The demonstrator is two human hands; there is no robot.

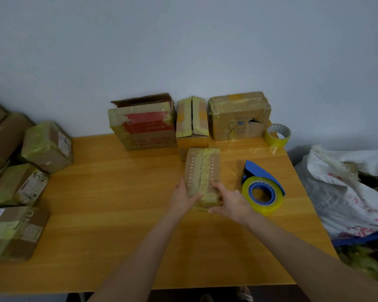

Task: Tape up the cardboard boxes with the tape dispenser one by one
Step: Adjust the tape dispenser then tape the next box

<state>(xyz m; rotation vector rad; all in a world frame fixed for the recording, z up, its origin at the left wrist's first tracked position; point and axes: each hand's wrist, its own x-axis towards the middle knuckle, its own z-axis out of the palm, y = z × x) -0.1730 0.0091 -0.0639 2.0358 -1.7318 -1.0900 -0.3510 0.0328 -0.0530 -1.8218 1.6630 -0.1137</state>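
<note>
Spanning most of the view: wooden table (118, 225), plain wall behind. Stack of taped boxes (46, 147) off its left edge, white sack (347, 188) off the right.

Three bigger cartons along the back:
- red-printed carton (144, 125), one flap up
- narrow carton (191, 120), top seam gaping
- crumpled carton (238, 116), wrapped in yellowish tape

Small box (202, 171) sits mid-table just in front of the narrow carton, long axis running away from the person toward the wall. It is brown card with rows of small white marks. A wrinkled yellowish tape strip runs down the centre seam and over the near end.

Tape dispenser (262, 192), blue body with a yellow-tinted roll, lies on the table just right of the small box. Spare tape roll (278, 135) at the back right corner.

Left hand (182, 199) grips the box's near left corner, fingers curled on it. Right hand (231, 203) holds the near right corner, fingers wrapped round the end.

Judgement: the right hand is nearer the dispenser, a short sideways reach to its right; the left would steady the box. The seam looks covered, so this box is probably near done.
</note>
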